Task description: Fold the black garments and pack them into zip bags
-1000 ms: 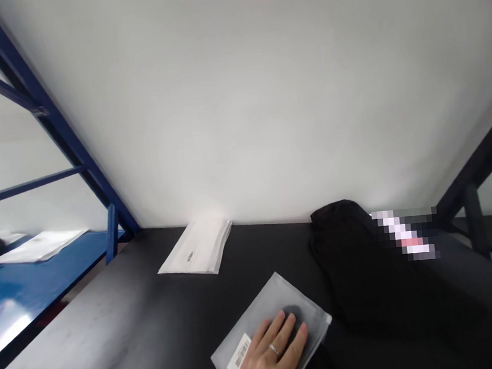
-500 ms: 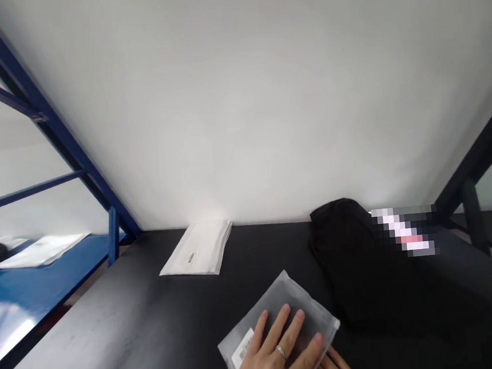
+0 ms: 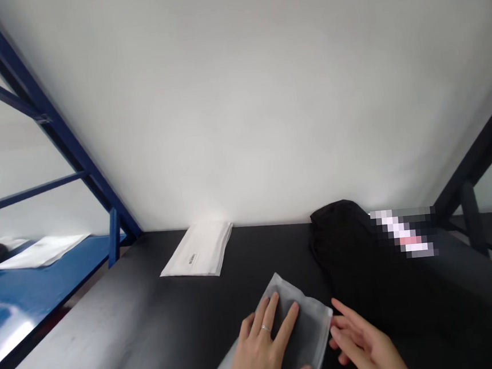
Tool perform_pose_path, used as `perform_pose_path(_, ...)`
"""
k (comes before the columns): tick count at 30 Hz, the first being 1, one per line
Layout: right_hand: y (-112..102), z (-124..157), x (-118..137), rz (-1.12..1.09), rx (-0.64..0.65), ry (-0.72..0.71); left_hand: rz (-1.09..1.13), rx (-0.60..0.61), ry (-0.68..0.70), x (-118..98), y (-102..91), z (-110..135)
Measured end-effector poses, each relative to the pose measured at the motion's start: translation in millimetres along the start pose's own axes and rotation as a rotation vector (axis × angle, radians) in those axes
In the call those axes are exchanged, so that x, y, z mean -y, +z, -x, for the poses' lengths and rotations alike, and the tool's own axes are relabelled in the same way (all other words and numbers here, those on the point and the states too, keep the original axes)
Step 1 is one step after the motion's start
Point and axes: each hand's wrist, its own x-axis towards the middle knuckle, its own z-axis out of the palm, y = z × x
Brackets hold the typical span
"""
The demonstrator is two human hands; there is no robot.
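Note:
A grey translucent pouch (image 3: 304, 331) with something dark inside lies near the front edge of the black table (image 3: 134, 332). My left hand (image 3: 263, 352), a ring on one finger, rests flat on the pouch with its fingers stretched out. My right hand (image 3: 365, 343) is open beside the pouch's right edge, its fingertips at or just touching that edge. Right of both hands lies a pile of black fabric (image 3: 356, 261).
A white flat packet (image 3: 198, 254) with a small barcode lies at the back of the table against the white wall. A blue shelf frame (image 3: 52, 132) stands to the left, with a blue shelf (image 3: 35, 283) holding white packets (image 3: 40, 251). A dark frame post (image 3: 473, 170) rises at right.
My left hand has slid along the pouch and now covers its label. My right hand has come up into view at the pouch's right edge.

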Motion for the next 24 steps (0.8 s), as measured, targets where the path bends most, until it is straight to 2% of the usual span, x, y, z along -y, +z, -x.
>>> perform_pose_path(4,30,-16,27,0.001,0.030,0.043,0.074,0.029,-0.082,0,-5.9,-3)
perform_pose_path(8,51,-27,54,0.010,0.096,-0.010,0.242,-0.055,-0.107,0,-30.0,-36)
perform_pose_path(10,57,-30,62,-0.026,0.124,-0.018,0.440,0.014,-0.150,2,-45.1,-55)
perform_pose_path(13,60,-33,66,-0.091,0.122,0.016,0.745,0.166,-0.316,6,-58.9,-75)
perform_pose_path(16,60,-34,64,-0.071,0.079,0.054,0.869,0.188,-0.449,9,-57.9,-80)
perform_pose_path(20,60,-35,65,-0.013,0.095,0.035,0.928,0.130,-0.491,6,-49.9,-75)
perform_pose_path(24,59,-32,71,0.047,0.120,-0.002,0.852,0.032,-0.510,5,-51.0,-73)
